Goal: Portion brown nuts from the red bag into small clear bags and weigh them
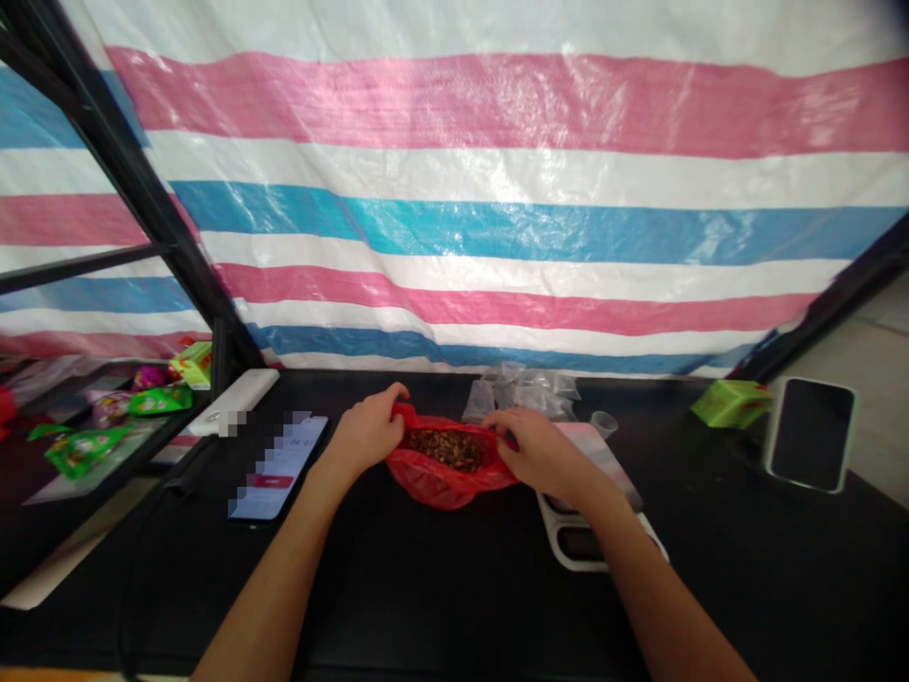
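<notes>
A red plastic bag (444,483) lies open on the black table (454,606), with small brown pieces (446,448) inside it. My left hand (367,431) pinches the bag's left rim with closed fingers. My right hand (536,453) grips the right rim, fingers curled over the edge. The two hands hold the mouth of the bag apart. My right forearm crosses above a white scale (572,549).
A lit phone (278,469) lies left of the bag, with a white power bank (238,401) behind it. Clear small bags (522,390) and a small cup (602,423) sit behind the red bag. A green box (731,403) and a dark phone (810,434) lie at the right. Green packets (85,445) fill the left shelf.
</notes>
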`<state>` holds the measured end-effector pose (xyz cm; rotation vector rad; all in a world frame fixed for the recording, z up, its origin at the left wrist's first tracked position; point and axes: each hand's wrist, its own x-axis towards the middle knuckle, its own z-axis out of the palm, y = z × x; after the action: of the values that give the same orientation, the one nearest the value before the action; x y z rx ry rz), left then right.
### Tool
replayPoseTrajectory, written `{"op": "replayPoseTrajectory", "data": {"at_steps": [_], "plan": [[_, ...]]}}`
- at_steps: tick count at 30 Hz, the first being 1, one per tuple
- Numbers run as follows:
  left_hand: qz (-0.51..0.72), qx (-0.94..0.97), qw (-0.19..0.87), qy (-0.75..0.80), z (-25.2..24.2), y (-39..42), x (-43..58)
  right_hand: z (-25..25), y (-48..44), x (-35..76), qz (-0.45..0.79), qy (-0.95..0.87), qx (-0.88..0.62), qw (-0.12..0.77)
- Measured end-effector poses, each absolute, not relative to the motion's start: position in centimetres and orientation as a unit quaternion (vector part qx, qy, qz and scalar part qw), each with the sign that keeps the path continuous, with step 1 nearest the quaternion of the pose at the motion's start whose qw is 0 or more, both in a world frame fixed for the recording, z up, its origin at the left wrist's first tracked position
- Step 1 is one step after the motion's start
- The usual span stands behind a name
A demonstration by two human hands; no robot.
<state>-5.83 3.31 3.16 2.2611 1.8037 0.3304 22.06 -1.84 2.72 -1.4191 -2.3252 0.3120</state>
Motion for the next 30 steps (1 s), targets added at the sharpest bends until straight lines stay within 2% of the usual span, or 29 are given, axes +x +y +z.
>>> {"op": "replayPoseTrajectory", "data": {"at_steps": [3, 7, 9, 11, 13, 16, 20, 23, 25, 26, 28, 30], "plan": [[0.085, 0.774, 0.075, 0.623, 2.7, 3.5, -6.7, 3.1, -1.9, 21.3, 0.107, -0.836, -0.488, 0.227], [0.223, 0.827, -0.013, 0.516, 2.8, 3.7, -6.9, 4.0, -1.3, 22.8, 0.01, -0.787, -0.526, 0.323], [0.272, 0.857, -0.026, 0.438, 3.4, 3.5, -6.4, 4.1, -0.8, 25.3, -0.047, -0.738, -0.569, 0.36], [0.29, 0.872, -0.018, 0.393, 3.9, 3.0, -5.6, 3.7, -0.3, 28.4, -0.114, -0.675, -0.64, 0.349], [0.289, 0.88, -0.009, 0.377, 4.2, 2.6, -4.9, 2.6, 0.0, 31.5, -0.139, -0.603, -0.73, 0.288], [0.279, 0.885, -0.004, 0.373, 3.8, 2.4, -4.2, 0.2, 0.4, 35.2, -0.045, -0.554, -0.806, 0.205], [0.263, 0.889, -0.004, 0.376, 3.1, 2.8, -4.1, -1.8, 0.7, 37.3, 0.0, -0.545, -0.812, 0.209], [0.261, 0.888, -0.002, 0.378, 2.8, 3.1, -4.2, -1.2, 0.5, 37.1, 0.003, -0.528, -0.821, 0.218], [0.269, 0.888, -0.004, 0.374, 2.7, 3.1, -4.2, 0.0, 0.3, 36.2, -0.012, -0.511, -0.815, 0.274], [0.275, 0.887, -0.005, 0.37, 2.7, 3.1, -4.2, 0.7, 0.3, 35.4, -0.022, -0.504, -0.798, 0.332], [0.287, 0.887, -0.006, 0.362, 2.6, 3.0, -4.2, 2.1, 0.5, 33.5, -0.044, -0.488, -0.712, 0.504], [0.299, 0.885, -0.005, 0.357, 2.6, 2.9, -4.1, 3.0, 0.7, 31.3, -0.016, -0.534, -0.612, 0.583]]}}
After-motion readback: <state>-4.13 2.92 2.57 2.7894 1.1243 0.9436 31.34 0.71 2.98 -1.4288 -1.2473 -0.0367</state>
